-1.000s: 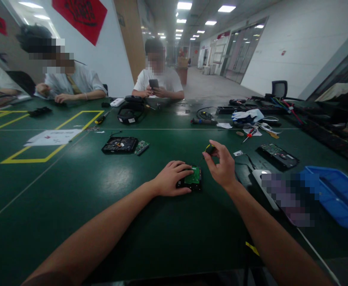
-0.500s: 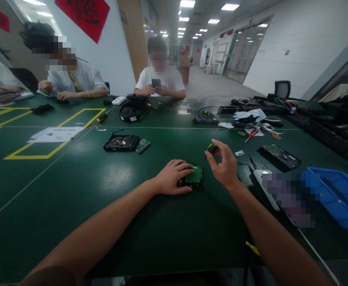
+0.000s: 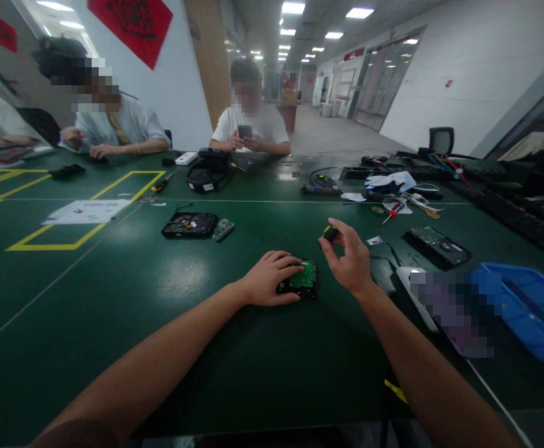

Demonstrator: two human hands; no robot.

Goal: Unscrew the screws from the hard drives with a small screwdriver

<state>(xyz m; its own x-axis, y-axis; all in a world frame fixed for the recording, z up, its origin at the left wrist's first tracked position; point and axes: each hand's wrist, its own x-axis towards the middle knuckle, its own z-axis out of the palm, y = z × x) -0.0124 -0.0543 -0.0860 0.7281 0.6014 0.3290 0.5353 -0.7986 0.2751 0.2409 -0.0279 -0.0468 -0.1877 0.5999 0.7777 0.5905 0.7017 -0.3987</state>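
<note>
A small black hard drive (image 3: 302, 281) with a green circuit board on top lies on the green table (image 3: 160, 323) in front of me. My left hand (image 3: 269, 278) rests on its left side, fingers curled over the edge, holding it down. My right hand (image 3: 349, 258) pinches a small screwdriver (image 3: 328, 234) with a black and yellow handle, its thin shaft pointing down toward the drive's far right corner.
Another opened drive (image 3: 189, 224) with a loose board (image 3: 224, 229) lies further left. A third drive (image 3: 437, 244) sits to the right, a blue tray (image 3: 528, 308) beyond it. Tools, cables and paper litter the far side. Other people sit across the table, one holding a phone.
My right hand with the screwdriver has dipped slightly toward the drive, then steadied. My left hand has stayed on the drive. The view has shifted a little.
</note>
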